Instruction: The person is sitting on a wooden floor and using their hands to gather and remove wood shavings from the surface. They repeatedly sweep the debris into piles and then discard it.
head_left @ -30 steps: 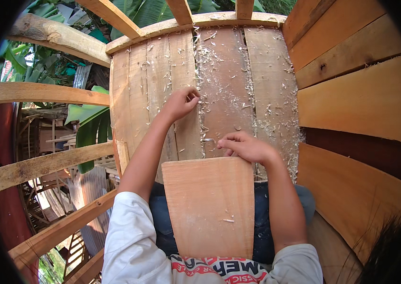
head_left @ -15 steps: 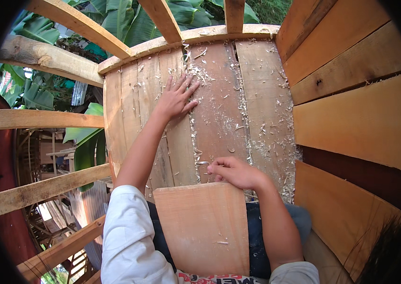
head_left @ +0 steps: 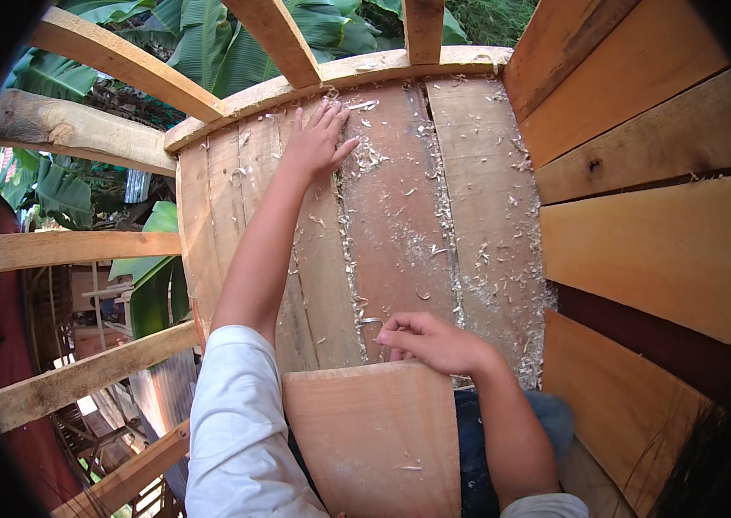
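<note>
My left hand (head_left: 320, 142) lies palm down with its fingers spread on the plank floor (head_left: 400, 216), just short of the far edge beam. Pale wood shavings (head_left: 371, 158) are scattered beside its thumb. A loose plank (head_left: 374, 440) rests across my lap. At the far end of that plank, my right hand (head_left: 430, 341) lies with its fingers curled into a pinch. Whatever those fingertips hold, if anything, is hidden or too small to make out. One curled shaving (head_left: 371, 320) is on the floor close to the fingertips.
Orange-brown boards (head_left: 659, 250) form a wall on the right, with a dark gap between two of them. Wooden bars (head_left: 72, 253) form an open frame at the left and far side. Banana leaves (head_left: 244, 52) hang beyond it. Shavings and dust line the floor's seams.
My left hand has slid forward over the planks toward the far edge beam. My right hand keeps its pinched shape by the loose plank. The whole view has shifted slightly.
</note>
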Motion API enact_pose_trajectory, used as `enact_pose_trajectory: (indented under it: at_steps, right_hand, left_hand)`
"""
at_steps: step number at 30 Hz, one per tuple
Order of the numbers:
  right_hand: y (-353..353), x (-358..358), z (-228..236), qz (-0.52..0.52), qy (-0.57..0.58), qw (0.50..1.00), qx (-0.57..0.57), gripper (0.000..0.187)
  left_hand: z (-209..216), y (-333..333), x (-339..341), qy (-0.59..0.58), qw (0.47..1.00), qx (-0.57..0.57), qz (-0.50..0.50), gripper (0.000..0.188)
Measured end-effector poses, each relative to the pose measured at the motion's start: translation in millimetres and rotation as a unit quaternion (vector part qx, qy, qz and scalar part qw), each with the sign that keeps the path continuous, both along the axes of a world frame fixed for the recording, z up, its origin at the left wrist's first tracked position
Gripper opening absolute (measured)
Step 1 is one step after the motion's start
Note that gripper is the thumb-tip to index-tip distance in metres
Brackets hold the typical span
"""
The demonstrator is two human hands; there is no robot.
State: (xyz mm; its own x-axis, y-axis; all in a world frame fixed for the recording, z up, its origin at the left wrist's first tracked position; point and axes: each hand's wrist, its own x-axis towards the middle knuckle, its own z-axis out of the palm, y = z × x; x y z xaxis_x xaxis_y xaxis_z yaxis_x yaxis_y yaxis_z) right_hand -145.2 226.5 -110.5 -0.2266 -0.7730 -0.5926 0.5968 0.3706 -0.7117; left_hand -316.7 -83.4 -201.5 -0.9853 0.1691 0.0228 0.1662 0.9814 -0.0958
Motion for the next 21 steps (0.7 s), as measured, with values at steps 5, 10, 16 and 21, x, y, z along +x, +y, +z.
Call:
enact_pose_trajectory:
  at_steps: [5, 10, 16, 21]
  right_hand:
    - [1, -1, -1, -0.013, -0.012, 1.0, 0.005, 0.04]
    - [1, 1, -3, -0.007, -0.013, 1.0, 0.001, 0.036]
    - [-1, -4, 3, 0.02, -0.013, 1.0, 0.016, 0.033]
    - [3, 0, -3, 0.003, -0.01, 1.0, -0.001, 0.033]
  left_hand:
    - [4, 4, 0, 0.101, 0.993, 0.055, -0.005, 0.058]
    - [-8, -6, 3, 0.103, 0.994, -0.033, 0.018, 0.056]
    - [-6, 5, -10, 0.071, 0.996, 0.013, 0.06, 0.061]
    - [-2, 16, -8, 0.048, 0.991, -0.039, 0.115, 0.065]
